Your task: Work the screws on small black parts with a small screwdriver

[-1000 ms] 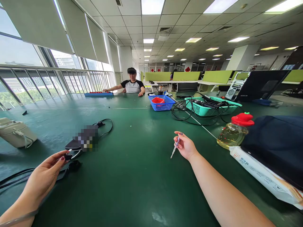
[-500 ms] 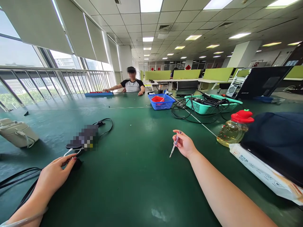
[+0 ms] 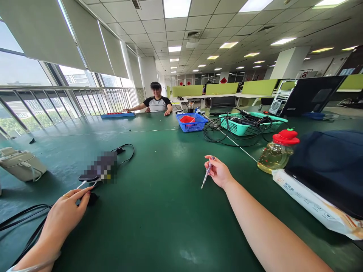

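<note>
My right hand [image 3: 219,172] is closed on a thin clear tester screwdriver [image 3: 205,174], its tip pointing down and left just above the green table [image 3: 159,211]. My left hand [image 3: 66,215] lies flat near the table's front left, fingers stretched out over a small black plug [image 3: 92,198] and a white cable [image 3: 82,184]. Beyond its fingertips lies a dark phone [image 3: 98,170] with a black cord [image 3: 126,153].
A beige bag [image 3: 19,163] sits far left. At right stand a red-capped oil bottle [image 3: 276,153], a dark blue cloth [image 3: 329,166] and a white packet [image 3: 309,204]. Farther back are a blue basket [image 3: 192,122], a teal basket [image 3: 249,126] with cables, and a seated person [image 3: 157,102].
My left hand let go of the small black plug it was pinching, lowered to the table and opened flat. My right hand stayed almost still with the screwdriver.
</note>
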The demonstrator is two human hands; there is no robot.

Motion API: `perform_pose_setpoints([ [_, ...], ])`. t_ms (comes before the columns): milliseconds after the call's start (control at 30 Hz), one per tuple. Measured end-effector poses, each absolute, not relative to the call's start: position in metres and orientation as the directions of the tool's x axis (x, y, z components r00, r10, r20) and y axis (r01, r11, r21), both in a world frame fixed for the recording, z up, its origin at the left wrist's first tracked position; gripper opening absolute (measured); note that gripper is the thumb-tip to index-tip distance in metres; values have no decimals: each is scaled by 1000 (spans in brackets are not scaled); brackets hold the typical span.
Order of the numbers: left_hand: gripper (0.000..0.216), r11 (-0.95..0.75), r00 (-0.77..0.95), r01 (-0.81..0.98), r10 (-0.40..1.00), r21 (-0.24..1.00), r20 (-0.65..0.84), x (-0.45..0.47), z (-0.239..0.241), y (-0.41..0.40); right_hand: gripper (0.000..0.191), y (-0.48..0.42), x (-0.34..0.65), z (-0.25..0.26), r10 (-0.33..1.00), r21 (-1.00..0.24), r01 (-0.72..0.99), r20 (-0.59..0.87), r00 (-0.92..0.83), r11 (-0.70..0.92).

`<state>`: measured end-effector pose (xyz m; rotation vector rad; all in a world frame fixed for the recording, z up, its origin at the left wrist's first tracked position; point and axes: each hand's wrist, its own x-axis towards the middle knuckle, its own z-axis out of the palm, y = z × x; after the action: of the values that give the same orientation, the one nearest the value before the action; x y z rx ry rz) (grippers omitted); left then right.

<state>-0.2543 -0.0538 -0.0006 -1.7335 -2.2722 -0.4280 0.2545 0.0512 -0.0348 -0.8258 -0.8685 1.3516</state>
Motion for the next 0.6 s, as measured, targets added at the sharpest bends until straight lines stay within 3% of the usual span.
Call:
perform_pose_setpoints([
  [267,45,305,-307,951,900,58,309,-249,4,-54,36,50,254,-33,999,-888,-458,32,19,37],
  [600,47,231,-235,972,951,40,199,-245,2,-50,35,51,253,-35,998,-903,-428,55,-2,49],
])
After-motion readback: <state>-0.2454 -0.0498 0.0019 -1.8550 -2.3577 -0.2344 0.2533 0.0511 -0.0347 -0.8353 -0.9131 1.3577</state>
